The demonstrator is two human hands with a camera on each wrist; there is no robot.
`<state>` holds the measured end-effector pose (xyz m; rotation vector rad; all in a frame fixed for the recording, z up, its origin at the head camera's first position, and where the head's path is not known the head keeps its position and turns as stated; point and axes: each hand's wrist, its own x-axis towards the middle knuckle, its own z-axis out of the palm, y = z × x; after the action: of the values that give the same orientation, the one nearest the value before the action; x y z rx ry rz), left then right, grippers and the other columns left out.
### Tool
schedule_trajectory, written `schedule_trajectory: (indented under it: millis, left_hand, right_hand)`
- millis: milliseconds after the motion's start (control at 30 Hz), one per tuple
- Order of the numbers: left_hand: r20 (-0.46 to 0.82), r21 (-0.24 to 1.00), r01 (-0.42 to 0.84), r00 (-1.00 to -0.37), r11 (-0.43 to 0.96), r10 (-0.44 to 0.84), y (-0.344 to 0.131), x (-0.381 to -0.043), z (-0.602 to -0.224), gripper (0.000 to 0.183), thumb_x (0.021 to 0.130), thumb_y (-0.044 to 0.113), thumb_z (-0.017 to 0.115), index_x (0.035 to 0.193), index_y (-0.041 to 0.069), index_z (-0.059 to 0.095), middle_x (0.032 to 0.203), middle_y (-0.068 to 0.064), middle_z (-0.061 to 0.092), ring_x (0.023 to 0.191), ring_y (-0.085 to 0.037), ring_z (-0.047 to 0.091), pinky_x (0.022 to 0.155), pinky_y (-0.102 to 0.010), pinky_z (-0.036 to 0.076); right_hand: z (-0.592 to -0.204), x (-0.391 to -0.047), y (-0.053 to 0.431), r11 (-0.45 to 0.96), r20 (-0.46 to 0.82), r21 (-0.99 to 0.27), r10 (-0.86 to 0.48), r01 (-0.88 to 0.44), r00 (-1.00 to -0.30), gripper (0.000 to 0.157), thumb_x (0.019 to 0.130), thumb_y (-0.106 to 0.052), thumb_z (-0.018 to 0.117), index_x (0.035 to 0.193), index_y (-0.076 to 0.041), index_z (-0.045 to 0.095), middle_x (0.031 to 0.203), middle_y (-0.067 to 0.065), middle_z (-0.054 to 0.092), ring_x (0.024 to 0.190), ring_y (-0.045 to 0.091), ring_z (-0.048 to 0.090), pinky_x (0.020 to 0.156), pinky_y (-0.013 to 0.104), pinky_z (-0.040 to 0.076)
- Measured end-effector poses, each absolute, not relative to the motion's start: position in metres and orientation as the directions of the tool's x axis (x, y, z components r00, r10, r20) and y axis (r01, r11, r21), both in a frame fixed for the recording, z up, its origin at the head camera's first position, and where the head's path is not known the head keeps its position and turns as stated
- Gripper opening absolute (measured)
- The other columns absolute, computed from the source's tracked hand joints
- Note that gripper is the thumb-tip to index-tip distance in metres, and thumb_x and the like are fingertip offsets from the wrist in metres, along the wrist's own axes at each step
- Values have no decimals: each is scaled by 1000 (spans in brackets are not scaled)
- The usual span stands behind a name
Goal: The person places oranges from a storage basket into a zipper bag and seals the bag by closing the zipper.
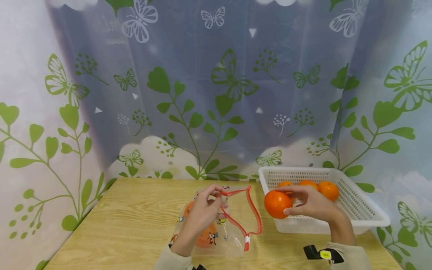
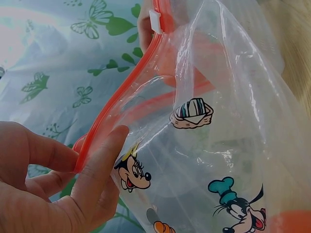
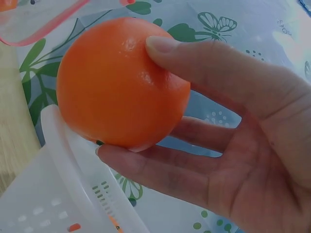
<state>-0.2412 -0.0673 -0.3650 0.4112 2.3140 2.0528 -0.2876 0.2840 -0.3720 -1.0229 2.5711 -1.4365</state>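
Note:
My left hand (image 1: 204,208) pinches the red zip edge of a clear zip bag (image 1: 233,245) printed with cartoon figures. The bag's mouth gapes toward the right, and a white slider (image 2: 155,22) sits on the zip. Orange fruit (image 1: 206,237) shows through the plastic at the bag's left part, partly hidden by my hand and wrist. Between thumb and fingers, my right hand (image 1: 312,204) grips an orange (image 3: 121,85). That orange is held over the left rim of a white basket (image 1: 362,204), to the right of the bag's mouth.
Several more oranges (image 1: 328,191) lie in the slotted basket, which stands at the right of the wooden table (image 1: 135,217). Behind the table hangs a curtain (image 1: 202,112) with butterflies and leaves, and printed cloth also flanks both sides.

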Motion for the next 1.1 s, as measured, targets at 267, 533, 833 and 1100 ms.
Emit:
schedule_trajectory:
  millis: [267,533,833,1100]
  left_hand:
    - [169,976,193,-963,101,208,-67,-241,-365,23,106,7,48,122,9,64,126,-22,52,91,-23,68,71,-35,65]
    - [179,974,203,-961,103,210,-67,-239,-363,23,106,7,48,123,8,64,124,-21,54,87,-19,67,69,-33,65]
    - [177,973,203,-961,108,213,-66,-239,-363,24,106,8,48,124,10,64,128,-21,53,92,-24,68,71,-35,65]
    - [169,976,193,-963,104,209,-67,-239,-364,24,106,7,47,122,10,65,128,-22,52,91,-23,68,70,-34,65]
  right_hand:
    - [-370,-284,278,342,289,-769,-568,-540,-771,55,86,-5,81,137,2,62,131,26,66,105,4,69,78,36,66]
    - [-365,-280,270,402,242,-754,-565,-519,-789,55,88,-12,82,139,-3,62,131,25,65,104,2,67,80,32,65]
    - [-363,-278,269,424,246,-741,-550,-520,-798,55,87,-14,83,138,-6,63,127,22,68,103,2,67,80,31,65]
    - [-360,-275,265,424,250,-735,-555,-528,-793,56,87,-14,83,139,-6,63,131,22,66,104,1,67,82,31,64]
